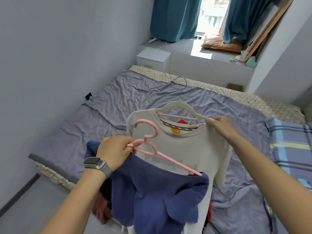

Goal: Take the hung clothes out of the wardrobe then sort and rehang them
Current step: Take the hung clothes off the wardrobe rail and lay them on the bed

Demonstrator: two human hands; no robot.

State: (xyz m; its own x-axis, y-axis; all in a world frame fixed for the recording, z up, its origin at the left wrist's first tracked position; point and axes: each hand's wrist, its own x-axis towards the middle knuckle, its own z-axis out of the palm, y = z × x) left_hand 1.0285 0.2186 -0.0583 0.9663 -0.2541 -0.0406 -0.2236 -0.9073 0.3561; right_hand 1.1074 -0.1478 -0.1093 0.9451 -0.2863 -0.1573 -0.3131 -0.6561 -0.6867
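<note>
My left hand (pixel 113 151), with a watch on the wrist, grips a pink plastic hanger (pixel 148 144) near its neck. A dark blue garment (pixel 157 193) hangs from that hanger. My right hand (pixel 219 124) pinches the right shoulder of a pale grey T-shirt (pixel 182 144) together with the arm of a white hanger (pixel 177 107) with a metal hook. The hanger's right arm lies outside the collar. The T-shirt lies behind the blue garment, over the bed. Red and dark cloth (pixel 101 211) shows below the blue garment.
A bed with a wrinkled lilac sheet (pixel 118 102) fills the middle. A blue plaid pillow (pixel 292 146) lies at the right. A white nightstand (pixel 153 58) and a window platform with teal curtains (pixel 173 17) stand behind the bed. The grey wall (pixel 50 56) runs along the left.
</note>
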